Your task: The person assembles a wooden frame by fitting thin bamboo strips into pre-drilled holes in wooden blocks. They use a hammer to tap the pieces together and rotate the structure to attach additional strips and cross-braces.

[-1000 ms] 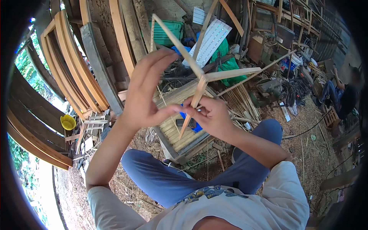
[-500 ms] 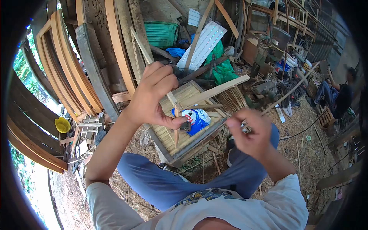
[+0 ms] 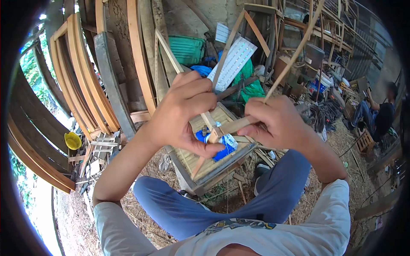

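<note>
My left hand [image 3: 185, 113] is closed around a long pale wooden strip [image 3: 168, 51], thumb stretched under the spot where it meets other wood. A short wooden piece [image 3: 232, 126] runs from that joint to my right hand [image 3: 277, 119], whose fingers and thumb pinch it. From the top of the right hand a long thin wooden stick [image 3: 294, 55] slants up and away; its lower end is hidden. Below both hands a blue and white packet [image 3: 230, 149] lies on a slatted panel with a dark frame [image 3: 205, 182].
Curved wooden frames [image 3: 79, 77] lean at the left, near a yellow bowl [image 3: 72, 141]. Behind the panel are a green crate [image 3: 186, 49], a white perforated sheet [image 3: 234, 62] and green plastic [image 3: 245, 85]. A person [image 3: 378, 109] sits at the far right. Wood scraps litter the ground.
My right hand has moved up and left to the wooden joint and now grips the short piece. The thin stick has swung steeper. My left hand has shifted slightly right with the strip.
</note>
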